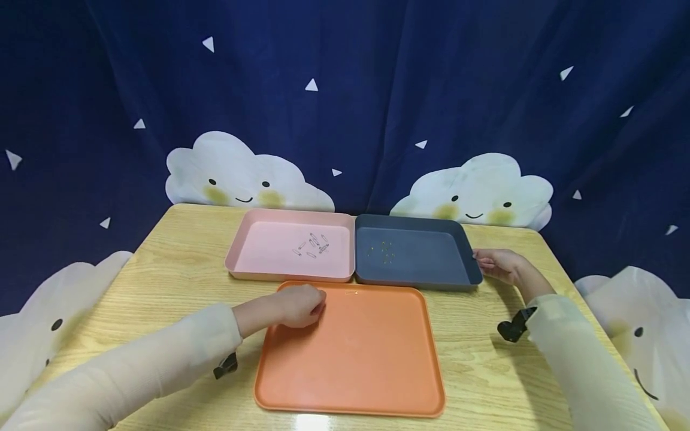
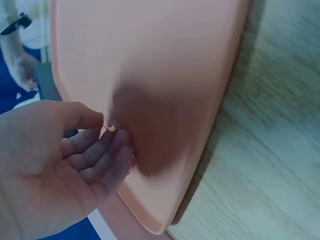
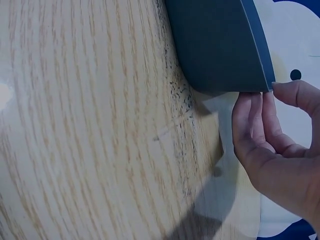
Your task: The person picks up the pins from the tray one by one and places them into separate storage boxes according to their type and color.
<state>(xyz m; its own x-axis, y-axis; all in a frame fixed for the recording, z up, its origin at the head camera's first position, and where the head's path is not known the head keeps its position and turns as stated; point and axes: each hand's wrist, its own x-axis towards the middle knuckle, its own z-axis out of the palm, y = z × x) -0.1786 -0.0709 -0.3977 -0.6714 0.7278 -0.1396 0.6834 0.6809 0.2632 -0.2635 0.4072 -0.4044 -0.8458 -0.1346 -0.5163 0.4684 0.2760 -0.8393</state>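
Grained, glossy wooden table (image 1: 485,371); smooth matt orange tray (image 1: 377,359) (probably plastic); tiny metal pin (image 2: 111,128).

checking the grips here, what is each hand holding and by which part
The left hand pinches a small metal pin by its end over the orange tray. The right hand holds the dark blue tray by its right rim.

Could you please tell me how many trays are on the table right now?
3. The pink tray sits at the back left, the dark blue tray beside it at the back right, and the orange tray lies in front of both, nearest the person.
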